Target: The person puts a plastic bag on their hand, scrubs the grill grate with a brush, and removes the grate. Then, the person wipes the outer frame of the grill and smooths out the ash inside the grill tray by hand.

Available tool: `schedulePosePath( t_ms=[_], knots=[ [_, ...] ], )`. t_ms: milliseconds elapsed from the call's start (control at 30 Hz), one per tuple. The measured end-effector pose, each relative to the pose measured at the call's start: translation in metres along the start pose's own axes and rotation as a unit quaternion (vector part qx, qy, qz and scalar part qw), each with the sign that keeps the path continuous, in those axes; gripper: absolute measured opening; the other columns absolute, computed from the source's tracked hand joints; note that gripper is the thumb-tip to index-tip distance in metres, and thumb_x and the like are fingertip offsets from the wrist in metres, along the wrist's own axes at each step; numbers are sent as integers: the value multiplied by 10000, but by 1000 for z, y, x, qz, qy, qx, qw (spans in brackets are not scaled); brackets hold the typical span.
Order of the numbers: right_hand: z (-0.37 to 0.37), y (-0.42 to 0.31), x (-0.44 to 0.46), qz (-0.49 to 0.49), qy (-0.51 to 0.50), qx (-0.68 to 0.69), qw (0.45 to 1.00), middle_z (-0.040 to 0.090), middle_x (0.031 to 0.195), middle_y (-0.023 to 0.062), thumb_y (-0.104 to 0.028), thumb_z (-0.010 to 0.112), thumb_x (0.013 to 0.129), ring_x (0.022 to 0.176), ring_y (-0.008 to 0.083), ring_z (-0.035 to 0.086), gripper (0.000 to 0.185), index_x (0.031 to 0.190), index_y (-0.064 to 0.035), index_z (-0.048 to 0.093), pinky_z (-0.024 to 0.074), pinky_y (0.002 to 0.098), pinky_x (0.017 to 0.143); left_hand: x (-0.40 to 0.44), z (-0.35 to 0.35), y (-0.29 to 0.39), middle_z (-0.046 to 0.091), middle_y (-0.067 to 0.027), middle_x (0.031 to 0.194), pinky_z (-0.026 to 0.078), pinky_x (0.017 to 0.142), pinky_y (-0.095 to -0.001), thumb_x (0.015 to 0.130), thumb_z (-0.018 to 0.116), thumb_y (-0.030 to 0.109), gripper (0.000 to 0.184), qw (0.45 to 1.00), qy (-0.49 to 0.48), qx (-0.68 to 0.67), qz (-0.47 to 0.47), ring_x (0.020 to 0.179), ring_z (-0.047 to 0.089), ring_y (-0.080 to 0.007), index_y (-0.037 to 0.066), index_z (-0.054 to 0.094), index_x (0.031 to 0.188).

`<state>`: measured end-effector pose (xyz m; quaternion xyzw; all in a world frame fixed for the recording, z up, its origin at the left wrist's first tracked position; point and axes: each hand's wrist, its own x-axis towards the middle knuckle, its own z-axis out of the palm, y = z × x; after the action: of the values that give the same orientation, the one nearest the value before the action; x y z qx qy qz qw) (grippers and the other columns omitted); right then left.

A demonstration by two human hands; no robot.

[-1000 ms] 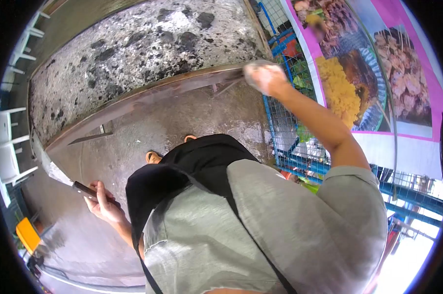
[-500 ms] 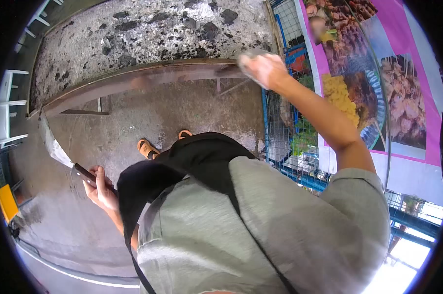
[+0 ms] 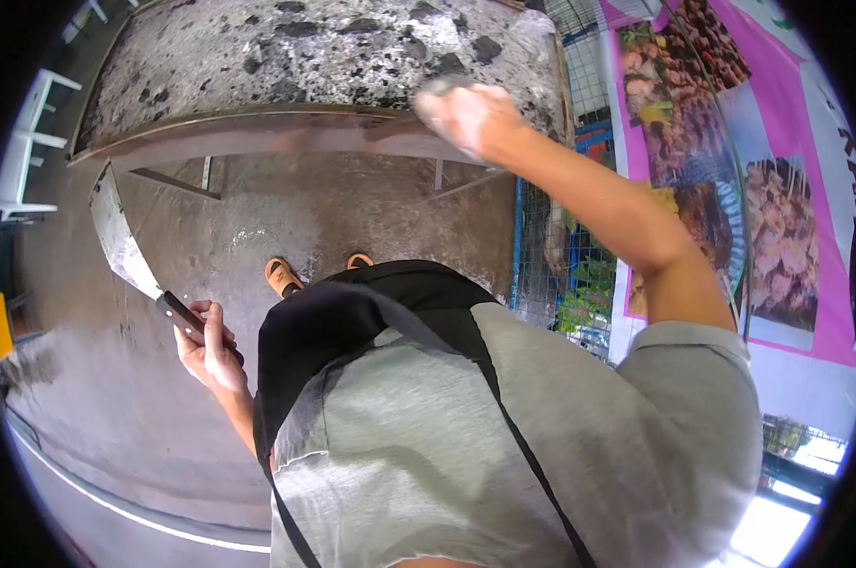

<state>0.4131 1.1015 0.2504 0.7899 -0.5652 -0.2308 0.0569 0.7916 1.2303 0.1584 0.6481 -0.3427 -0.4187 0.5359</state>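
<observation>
Brown-handled scraper clamped in the left hand, the right hand, its fingers too blurred to tell, seemingly rubs the ashy trough, calling next for even pressure.

Toward 9 o'clock, the spatula has a smudged metal blade and a riveted, wood-looking handle. At 12, ash lies rough and matt. The floor, at 8, looks like damp, faintly glossy concrete. Apron and shirt are matt cloth; the chairs, near 10, smooth plastic.
</observation>
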Motion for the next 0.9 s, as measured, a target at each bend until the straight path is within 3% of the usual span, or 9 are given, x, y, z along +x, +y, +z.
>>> schedulePosePath(
  t_ms=[100,200,267,333,400,567,667,767,900],
  knots=[
    [35,44,-26,48,-105,66,991,692,895,129,-256,452,924,909,271,680,220,1041,-149,604,531,412,768,2,-8,-7,472,17,609,273,431,-195,841,676,143,166,1000,25,18,-5,485,414,-44,28,573,901],
    [25,44,-28,-41,-85,-105,990,681,894,109,-200,525,891,810,246,675,176,878,-79,653,527,345,697,-1,-14,-12,464,20,584,260,408,-196,844,676,154,165,998,53,8,-25,472,416,-44,37,573,898],
    [-30,-7,9,31,-107,42,993,684,852,115,-175,552,859,821,244,676,152,878,-83,671,530,352,716,-3,-12,-17,467,16,585,259,401,-197,844,678,161,168,998,54,-24,-30,454,404,-41,41,577,903],
    [-28,-33,55,-33,-93,-27,995,685,815,121,-190,563,843,803,263,678,158,870,-85,678,532,378,725,11,-8,-28,461,17,569,258,394,-198,845,681,164,167,998,58,-36,-16,441,398,-38,46,579,905],
    [8,-16,48,-85,12,-23,996,677,756,125,-205,563,843,754,279,677,162,847,-88,675,532,385,722,10,-9,-24,454,20,551,253,389,-203,848,681,162,162,998,41,-16,-40,425,389,-42,49,580,907],
    [-6,-6,43,13,-212,-40,976,700,839,108,-152,496,887,812,250,687,206,820,-128,689,561,384,732,14,-11,-34,458,18,533,253,393,-207,846,684,154,154,998,59,-12,-25,410,384,-49,53,584,906],
    [-18,-59,84,-109,22,8,994,668,801,118,-162,491,901,764,269,679,160,922,-129,646,569,408,695,13,-7,-39,462,18,530,262,397,-210,839,692,153,164,996,66,-47,-42,418,397,-49,48,589,910],
    [-39,-72,100,-96,-49,43,993,661,836,113,-177,501,900,801,265,674,163,999,-139,624,569,420,691,12,-7,-35,467,19,532,275,409,-209,836,693,149,161,996,70,-48,-28,430,409,-46,50,592,913],
    [-1,-11,60,-119,-64,-41,990,656,873,119,-178,505,897,815,273,669,130,957,-115,601,567,425,685,15,-5,-28,476,20,542,286,418,-208,832,692,145,159,995,89,-15,-51,438,416,-46,52,593,916]
  ],
)
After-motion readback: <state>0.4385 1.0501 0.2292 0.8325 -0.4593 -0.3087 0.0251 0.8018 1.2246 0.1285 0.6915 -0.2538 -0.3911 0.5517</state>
